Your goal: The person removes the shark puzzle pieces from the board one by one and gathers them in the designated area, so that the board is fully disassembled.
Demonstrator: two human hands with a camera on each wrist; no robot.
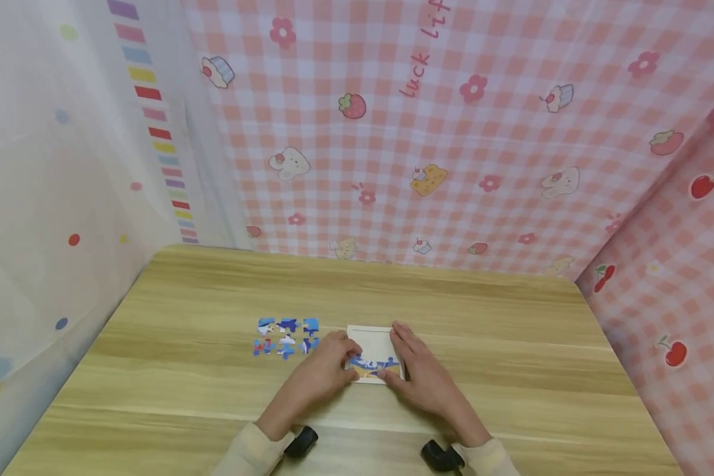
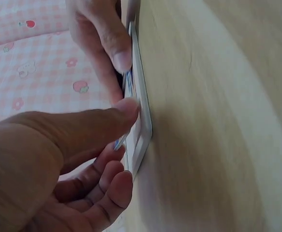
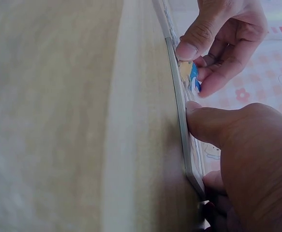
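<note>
A white puzzle tray (image 1: 376,337) lies on the table, with joined blue, white and orange pieces (image 1: 373,367) along its near side. My left hand (image 1: 330,363) is at the tray's left edge and pinches a puzzle piece (image 3: 194,77) between thumb and fingers. That blue and orange piece stands tilted against the tray in the right wrist view; its thin edge shows in the left wrist view. My right hand (image 1: 422,373) rests along the tray's right rim with fairly straight fingers. Its thumb (image 3: 199,113) presses on the near pieces.
Left of the tray, several loose puzzle pieces (image 1: 286,324) lie in two rows on the wood-grain table (image 1: 482,317). A pink checked cloth (image 1: 393,145) hangs behind the table, with more cloth at both sides. Black bands (image 1: 301,441) are at both wrists.
</note>
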